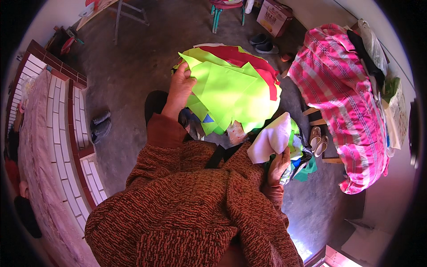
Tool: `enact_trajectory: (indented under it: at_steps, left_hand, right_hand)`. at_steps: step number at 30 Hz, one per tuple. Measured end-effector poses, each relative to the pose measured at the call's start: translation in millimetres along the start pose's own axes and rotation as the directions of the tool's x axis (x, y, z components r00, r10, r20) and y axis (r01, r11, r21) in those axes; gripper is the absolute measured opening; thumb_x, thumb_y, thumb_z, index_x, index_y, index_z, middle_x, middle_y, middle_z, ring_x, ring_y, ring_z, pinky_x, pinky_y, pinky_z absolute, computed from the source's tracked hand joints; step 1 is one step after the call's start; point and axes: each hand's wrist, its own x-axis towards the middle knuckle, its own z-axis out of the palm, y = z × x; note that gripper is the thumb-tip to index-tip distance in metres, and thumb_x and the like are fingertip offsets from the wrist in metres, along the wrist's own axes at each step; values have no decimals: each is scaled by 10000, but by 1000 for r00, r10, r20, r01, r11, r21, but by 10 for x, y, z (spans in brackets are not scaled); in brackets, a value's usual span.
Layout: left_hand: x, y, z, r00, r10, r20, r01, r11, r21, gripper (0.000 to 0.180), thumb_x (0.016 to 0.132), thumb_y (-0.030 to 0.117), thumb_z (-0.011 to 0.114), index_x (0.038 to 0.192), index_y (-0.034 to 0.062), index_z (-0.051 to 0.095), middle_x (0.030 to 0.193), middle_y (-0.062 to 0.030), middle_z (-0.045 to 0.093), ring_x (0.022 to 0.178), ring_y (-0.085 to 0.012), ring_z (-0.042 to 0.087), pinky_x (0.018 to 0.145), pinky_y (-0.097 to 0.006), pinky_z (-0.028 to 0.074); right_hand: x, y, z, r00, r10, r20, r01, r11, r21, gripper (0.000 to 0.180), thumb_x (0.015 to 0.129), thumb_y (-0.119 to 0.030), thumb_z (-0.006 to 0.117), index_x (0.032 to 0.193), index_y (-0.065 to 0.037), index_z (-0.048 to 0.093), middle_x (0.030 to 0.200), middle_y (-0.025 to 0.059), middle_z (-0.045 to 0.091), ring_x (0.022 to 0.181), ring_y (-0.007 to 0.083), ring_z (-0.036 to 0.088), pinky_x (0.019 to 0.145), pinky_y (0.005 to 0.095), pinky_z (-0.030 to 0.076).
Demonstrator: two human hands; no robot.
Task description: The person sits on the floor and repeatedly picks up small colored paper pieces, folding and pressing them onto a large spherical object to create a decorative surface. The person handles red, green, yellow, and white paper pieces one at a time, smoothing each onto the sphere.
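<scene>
A pile of neon yellow-green cloth pieces [227, 91] lies over my lap, with a dark red cloth strip [264, 66] across its far right part. My left hand [180, 86] is closed on the pile's left edge, pinching a yellow-green piece whose corner sticks up. To the right, my right hand [280, 164] grips a white cloth [272, 139] that looks pinkish in this light. Beside and under that hand hangs a bunch of mixed scraps [299, 153] in green, blue and black-and-white. Some of my right fingers are hidden behind the cloth.
A pink plaid cloth [338, 107] drapes over wooden-legged furniture at right. Dark shoes [101, 127] stand on the floor at left, dark slippers [263, 43] beyond the pile, beige shoes [318, 141] at right. A white-tiled ledge [62, 147] runs along the left; a cardboard box [274, 18] stands far back.
</scene>
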Motion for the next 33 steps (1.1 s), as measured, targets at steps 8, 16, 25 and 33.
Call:
enact_trajectory:
  at_steps: [8,16,25,33]
  left_hand:
    - [-51,9,-137,967,74,-242,25,925,380,466,832,37,626,1261,77,448,1058,-85,617,853,-139,616,537,-272,524]
    - [-103,-21,51,838,546,7,-235,348,907,481,692,183,766,1114,88,556,1073,-108,598,1011,-341,539,854,-418,445]
    - [-84,-86,108,812,570,123,-321,261,910,439,703,151,752,1092,68,566,1135,-140,581,1066,-337,512,903,-427,406]
    - [-635,-43,1082,854,367,370,-493,797,349,308,780,6,685,1070,25,584,1150,-138,598,1095,-233,563,943,-324,429]
  right_hand:
    - [22,-44,65,995,-55,-80,56,998,21,87,865,-37,464,831,8,529,713,45,517,694,124,461,659,274,420]
    - [10,62,13,1000,7,-18,-6,1000,20,197,919,-95,482,1039,12,594,893,0,593,792,78,492,701,219,414]
    - [-32,-108,19,1000,17,-24,-16,999,33,195,902,-119,464,987,9,583,832,6,559,761,88,482,673,223,407]
    - [-26,-176,105,1000,-17,-1,17,988,156,213,861,-5,602,1072,23,610,881,9,599,782,81,514,729,229,446]
